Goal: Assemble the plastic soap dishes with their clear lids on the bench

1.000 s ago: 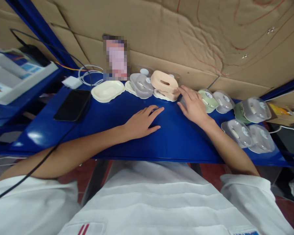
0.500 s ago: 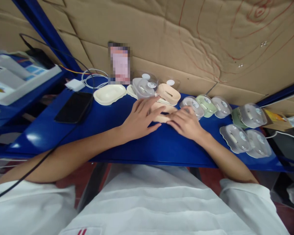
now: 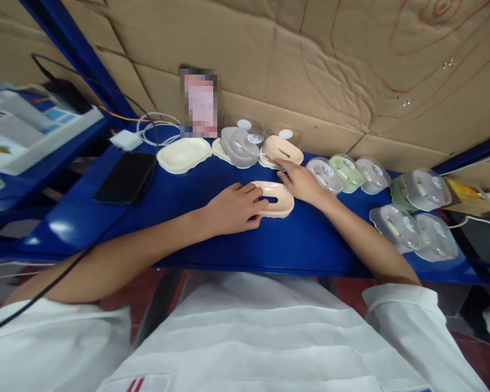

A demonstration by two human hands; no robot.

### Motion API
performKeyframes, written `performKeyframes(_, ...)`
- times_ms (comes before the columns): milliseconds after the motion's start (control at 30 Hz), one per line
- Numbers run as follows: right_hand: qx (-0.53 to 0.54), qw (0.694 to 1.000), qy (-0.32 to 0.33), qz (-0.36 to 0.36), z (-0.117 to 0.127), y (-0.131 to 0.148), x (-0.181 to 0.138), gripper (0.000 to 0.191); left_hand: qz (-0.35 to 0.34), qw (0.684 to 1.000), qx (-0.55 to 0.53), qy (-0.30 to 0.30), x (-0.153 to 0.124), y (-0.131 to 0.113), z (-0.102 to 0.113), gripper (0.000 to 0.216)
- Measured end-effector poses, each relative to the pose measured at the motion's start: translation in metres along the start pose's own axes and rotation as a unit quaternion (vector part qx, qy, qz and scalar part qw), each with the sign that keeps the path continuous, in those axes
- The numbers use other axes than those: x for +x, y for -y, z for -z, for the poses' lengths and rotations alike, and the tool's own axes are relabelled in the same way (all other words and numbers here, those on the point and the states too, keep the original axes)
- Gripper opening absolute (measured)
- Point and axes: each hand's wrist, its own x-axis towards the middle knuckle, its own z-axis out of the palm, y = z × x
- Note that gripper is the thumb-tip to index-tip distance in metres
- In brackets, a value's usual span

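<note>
A peach soap dish with a long slot lies in front of me on the blue table. My left hand is closed over its left end, fingers curled on the rim and partly hiding it. Behind it, my right hand stretches out with its fingers apart and holds nothing. Its fingertips reach the front edge of a second peach slotted dish, which rests on a cream base. Whether they touch that base I cannot tell. To the left stand a grey clear-lidded soap dish and an uncovered cream dish.
Several lidded soap dishes, among them a green one, stand on the right of the blue table. A black phone, a white charger and a blurred-out phone are at the left. Cardboard lines the back.
My right hand has left the peach dish and moved back towards the second one. My left hand has shifted slightly down and curled its fingers over the dish's left end, so more of the dish shows.
</note>
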Motion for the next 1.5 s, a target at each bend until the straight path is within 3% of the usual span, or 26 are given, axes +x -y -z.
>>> performKeyframes(133,-0.006,1.000,0.008,0.003,0.006,0.000,0.001,0.039,0.000,1.000,0.003,0.000,-0.001,-0.001,0.004,0.024)
performKeyframes(367,0.200,0.972,0.099,-0.071,0.027,-0.013,-0.032,0.048,0.053,0.998,-0.028,-0.036,-0.003,-0.012,0.024,0.026)
performKeyframes(467,0.185,0.981,0.043,-0.044,0.029,-0.014,-0.045,0.045,0.067,0.995,-0.045,-0.058,-0.003,-0.014,0.026,0.028)
performKeyframes(567,0.087,0.996,-0.014,0.011,0.025,-0.011,-0.056,0.044,0.108,0.989,-0.058,-0.081,-0.002,-0.010,0.024,0.028)
performKeyframes(700,0.060,0.997,0.025,0.048,0.017,-0.002,-0.063,0.053,0.150,0.983,-0.065,-0.083,0.000,-0.004,0.018,0.027)
performKeyframes(867,0.161,0.981,-0.103,-0.023,0.008,0.010,-0.061,0.042,0.151,0.983,-0.082,-0.068,0.001,0.000,0.012,0.028)
performKeyframes(967,0.132,0.979,-0.152,-0.023,0.007,0.013,-0.061,0.041,0.137,0.987,-0.070,-0.057,0.001,0.000,0.008,0.029)
performKeyframes(1033,0.086,0.989,-0.118,0.015,0.009,0.014,-0.061,0.045,0.117,0.990,-0.057,-0.046,0.001,-0.001,0.005,0.029)
performKeyframes(1133,0.044,0.995,0.007,0.094,0.014,0.013,-0.063,0.049,0.068,0.997,-0.038,-0.025,0.001,-0.002,0.003,0.030)
performKeyframes(1200,0.037,0.990,0.058,0.126,0.017,0.010,-0.063,0.054,0.042,0.999,-0.031,-0.014,0.001,-0.003,0.003,0.030)
performKeyframes(1300,0.015,0.988,0.066,0.138,0.017,0.008,-0.064,0.062,0.029,0.999,-0.022,-0.004,0.001,-0.004,0.003,0.032)
performKeyframes(1500,-0.032,0.986,0.074,0.143,0.015,0.013,-0.068,0.057,0.017,1.000,-0.012,0.003,0.002,-0.003,-0.001,0.028)
